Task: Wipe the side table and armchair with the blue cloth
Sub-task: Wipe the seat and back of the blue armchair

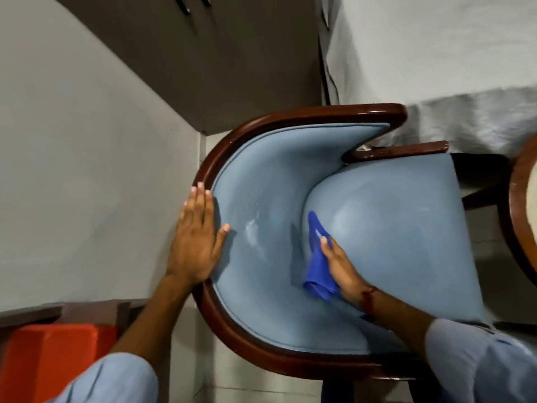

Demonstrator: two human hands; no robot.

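A light-blue upholstered armchair (392, 228) with a dark curved wooden rim fills the middle of the view, seen from above. My left hand (196, 237) lies flat on the rim and the padded backrest at the left, fingers spread, holding nothing. My right hand (338, 264) presses the blue cloth (318, 257) into the crease where the seat cushion meets the backrest. The cloth is crumpled and sticks out beyond my fingers on both ends. At the right edge I see the round wood-rimmed side table (520, 228), mostly cut off.
A grey wall (87, 170) stands close on the left of the chair. An orange box (52, 356) sits at the lower left. A bed with a grey-white cover (450, 68) lies at the upper right, touching the chair's arm.
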